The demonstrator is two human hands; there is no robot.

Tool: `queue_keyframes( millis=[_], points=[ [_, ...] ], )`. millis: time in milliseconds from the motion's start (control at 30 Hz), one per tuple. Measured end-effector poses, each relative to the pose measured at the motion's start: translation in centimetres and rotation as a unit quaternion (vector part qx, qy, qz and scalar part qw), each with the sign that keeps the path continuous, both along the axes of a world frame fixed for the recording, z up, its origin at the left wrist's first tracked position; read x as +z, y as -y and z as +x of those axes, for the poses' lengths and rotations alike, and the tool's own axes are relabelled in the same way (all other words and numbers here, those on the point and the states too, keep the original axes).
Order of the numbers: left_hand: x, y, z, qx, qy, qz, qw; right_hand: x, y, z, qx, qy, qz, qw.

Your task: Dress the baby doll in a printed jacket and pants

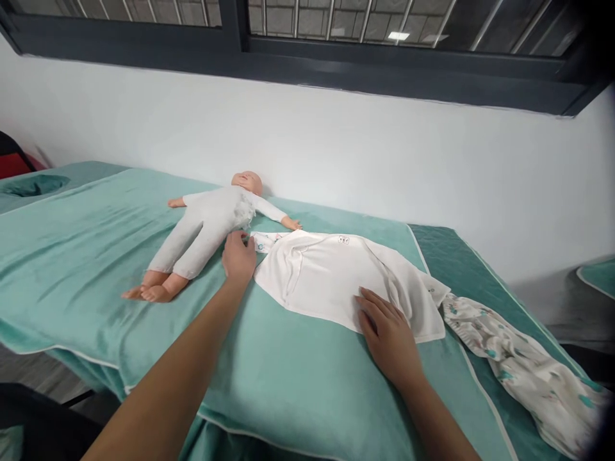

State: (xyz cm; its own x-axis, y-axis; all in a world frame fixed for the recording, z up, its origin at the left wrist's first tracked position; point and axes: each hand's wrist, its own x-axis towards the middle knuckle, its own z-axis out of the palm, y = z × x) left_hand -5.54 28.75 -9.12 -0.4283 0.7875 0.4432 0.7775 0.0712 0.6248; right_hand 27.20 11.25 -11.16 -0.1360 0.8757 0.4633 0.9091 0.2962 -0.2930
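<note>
While right hand [391,342] touches creased shirt [327,275] | left hand [239,257] pinches printed sleeve [265,241]

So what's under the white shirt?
The green sheet shows along the near side of the shirt, so it likely runs beneath; anything else under there is covered.

- My left hand [239,257] hides whether I pinch the white, multicoloured-print sleeve [266,241].
- The dark rectangular print [343,240] on the flat white fabric shirt [331,278] is too small to read.
- The bottom edge cuts off my bare forearms [180,374].
</note>
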Motion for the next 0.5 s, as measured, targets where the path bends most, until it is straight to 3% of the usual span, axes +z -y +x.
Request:
queue_keyframes(
  millis=[133, 300, 400, 500],
  points=[
    [-0.1, 0.8, 0.1, -0.001, 0.024, 0.044, 0.999, -0.2, 0.0, 0.1, 0.0, -0.014, -0.004, 1.0],
    [0.3, 1.7, 0.8, -0.092, -0.022, -0.018, 0.995, 0.0, 0.2, 0.1, -0.044, -0.121, 0.017, 0.992],
    [0.5, 1.8, 1.1, -0.109, -0.081, -0.089, 0.987, 0.7, 0.1, 1.2, -0.087, -0.28, 0.037, 0.955],
    [0.5, 1.5, 1.1, -0.098, -0.098, -0.115, 0.984, 1.1, -0.7, 4.3, -0.156, -0.392, 0.073, 0.904]
  ],
)
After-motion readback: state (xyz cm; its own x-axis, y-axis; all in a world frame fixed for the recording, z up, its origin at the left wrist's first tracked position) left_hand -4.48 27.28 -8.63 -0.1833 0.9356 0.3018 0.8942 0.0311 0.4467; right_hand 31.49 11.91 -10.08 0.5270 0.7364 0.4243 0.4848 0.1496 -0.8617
